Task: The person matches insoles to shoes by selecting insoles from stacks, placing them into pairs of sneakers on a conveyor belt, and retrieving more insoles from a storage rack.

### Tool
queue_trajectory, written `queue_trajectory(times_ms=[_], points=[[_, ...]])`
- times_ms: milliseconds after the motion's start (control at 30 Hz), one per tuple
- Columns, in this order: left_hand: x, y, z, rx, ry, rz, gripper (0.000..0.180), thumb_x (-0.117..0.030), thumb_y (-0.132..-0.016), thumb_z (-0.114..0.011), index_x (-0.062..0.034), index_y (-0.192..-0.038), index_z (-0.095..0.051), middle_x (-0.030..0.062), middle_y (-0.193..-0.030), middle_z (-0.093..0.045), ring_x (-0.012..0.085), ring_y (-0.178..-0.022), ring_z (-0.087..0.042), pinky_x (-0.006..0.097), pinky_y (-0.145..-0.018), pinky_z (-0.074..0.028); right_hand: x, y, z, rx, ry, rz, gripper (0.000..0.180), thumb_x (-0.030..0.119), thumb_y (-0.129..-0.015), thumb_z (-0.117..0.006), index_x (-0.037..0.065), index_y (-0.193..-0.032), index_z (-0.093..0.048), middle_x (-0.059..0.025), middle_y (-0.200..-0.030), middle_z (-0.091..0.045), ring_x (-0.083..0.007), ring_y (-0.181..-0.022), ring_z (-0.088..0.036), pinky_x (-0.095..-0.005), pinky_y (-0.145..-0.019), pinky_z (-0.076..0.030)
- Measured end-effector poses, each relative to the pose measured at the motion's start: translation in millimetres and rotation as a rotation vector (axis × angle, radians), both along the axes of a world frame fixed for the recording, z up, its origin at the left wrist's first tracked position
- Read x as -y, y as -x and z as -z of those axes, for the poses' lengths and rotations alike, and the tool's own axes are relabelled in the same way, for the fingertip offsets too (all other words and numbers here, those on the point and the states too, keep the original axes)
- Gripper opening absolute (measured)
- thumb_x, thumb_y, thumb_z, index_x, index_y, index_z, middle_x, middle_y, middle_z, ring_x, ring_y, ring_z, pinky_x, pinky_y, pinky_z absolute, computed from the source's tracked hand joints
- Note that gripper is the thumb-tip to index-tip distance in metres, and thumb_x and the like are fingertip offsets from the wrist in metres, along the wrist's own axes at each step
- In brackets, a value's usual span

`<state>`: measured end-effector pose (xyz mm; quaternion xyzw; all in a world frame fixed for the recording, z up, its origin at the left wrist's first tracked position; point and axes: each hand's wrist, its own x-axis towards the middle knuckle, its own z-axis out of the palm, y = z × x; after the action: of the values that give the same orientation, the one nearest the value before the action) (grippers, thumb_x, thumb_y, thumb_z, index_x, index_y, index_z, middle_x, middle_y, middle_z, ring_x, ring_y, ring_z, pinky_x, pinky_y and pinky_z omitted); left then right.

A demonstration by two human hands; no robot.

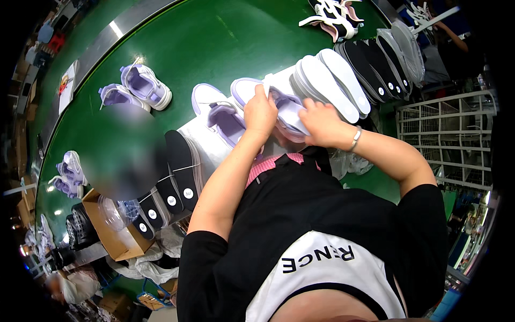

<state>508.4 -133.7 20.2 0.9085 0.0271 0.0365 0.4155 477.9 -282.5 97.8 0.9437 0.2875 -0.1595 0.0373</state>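
Head view, looking down: a person's two bare hands work on a lilac-and-white sneaker [287, 110] at the near edge of a green conveyor belt [204, 43]. The left hand [260, 114] curls over the shoe's opening, fingers closed on its upper edge. The right hand [322, 122], wearing a bracelet, grips the shoe's far side, fingers wrapped around it. The sneaker's long axis runs from upper left to lower right; which end is the toe I cannot tell, as the hands cover much of it.

Just to its left lies a second lilac sneaker [220, 115], roughly parallel. To the right, a fanned stack of white insoles [335, 80] leans beside a stack of black insoles [375, 67].

At lower left, an open cardboard box [115, 239] holds what looks like clear plastic, and more black insoles [179, 174] stand in a row above it. A white wire basket [448, 137] sits at right; its contents are unclear. More lilac sneakers [142, 86] rest farther along the belt.
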Motion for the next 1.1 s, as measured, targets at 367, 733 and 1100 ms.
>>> queue_trajectory(times_ms=[367,733,1100], points=[[-5,-5,10,-0.049,0.248,0.012,0.034,-0.031,-0.080,-0.043,0.0015,-0.074,-0.052,0.0223,-0.066,-0.054,0.0388,-0.068,-0.053,0.044,-0.062,-0.040,-21,-25,49,0.036,-0.046,-0.119,0.012,0.013,-0.063,-0.053,0.003,-0.063,-0.060,-0.0144,-0.067,-0.058,-0.0277,-0.063,-0.058,-0.0342,-0.057,-0.047],[-10,1,10,-0.040,0.243,-0.023,0.031,-0.029,-0.081,-0.046,0.0010,-0.074,-0.051,0.0185,-0.061,-0.052,0.0299,-0.057,-0.051,0.037,-0.054,-0.038,-36,-42,68,-0.318,0.115,-0.005,0.014,0.011,-0.063,-0.052,0.003,-0.068,-0.062,-0.0159,-0.071,-0.059,-0.0278,-0.069,-0.059,-0.0361,-0.061,-0.046],[-8,1,-5,-0.063,0.308,0.034,0.029,-0.028,-0.082,-0.042,-0.0002,-0.080,-0.052,0.0217,-0.069,-0.055,0.0375,-0.068,-0.054,0.042,-0.060,-0.040,-45,-42,42,-0.278,0.231,-0.014,0.022,0.017,-0.068,-0.053,0.007,-0.086,-0.062,-0.0094,-0.087,-0.061,-0.0206,-0.083,-0.058,-0.0299,-0.072,-0.044]])
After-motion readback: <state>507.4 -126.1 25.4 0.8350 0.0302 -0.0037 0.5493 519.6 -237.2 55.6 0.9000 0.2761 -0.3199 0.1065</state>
